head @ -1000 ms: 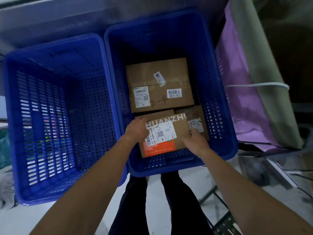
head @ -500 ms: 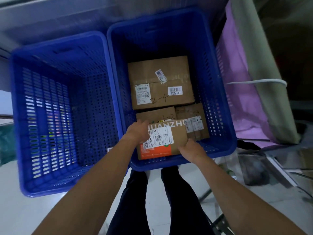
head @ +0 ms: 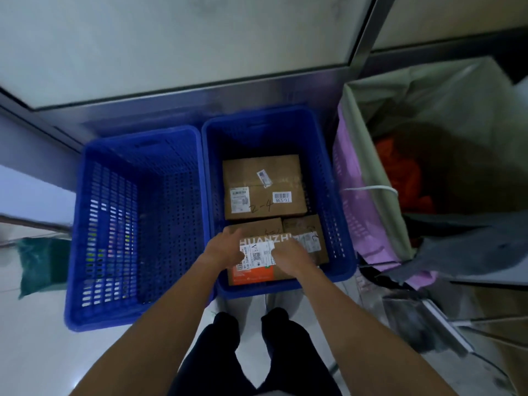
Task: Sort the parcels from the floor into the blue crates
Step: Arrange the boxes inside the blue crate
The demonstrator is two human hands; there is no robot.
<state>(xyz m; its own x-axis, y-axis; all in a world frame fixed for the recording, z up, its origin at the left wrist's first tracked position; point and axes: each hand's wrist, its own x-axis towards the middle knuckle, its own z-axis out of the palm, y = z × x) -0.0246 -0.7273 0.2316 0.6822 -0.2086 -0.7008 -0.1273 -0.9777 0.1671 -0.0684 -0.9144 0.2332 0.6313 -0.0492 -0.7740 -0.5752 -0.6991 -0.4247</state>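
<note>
Parcel (head: 253, 275) with orange band and white label is being held at the near end of the right crate (head: 335, 195), inside its walls, over two smaller parcels (head: 307, 224). Whether it is resting on them cannot be told. Its left edge is being gripped by the left hand (head: 225, 250), fingers curled over the far corner. Its right side is being covered by the right hand (head: 292, 260); gripping or just pressing flat cannot be told. The far end of the same crate is being taken up by a big parcel (head: 264, 178) marked 2-4, touching the smaller ones. The left crate (head: 137, 224) is being kept just beside, rims touching, on the floor (head: 37, 344). A lined bin (head: 368, 155) is being kept right of the crates.
</note>
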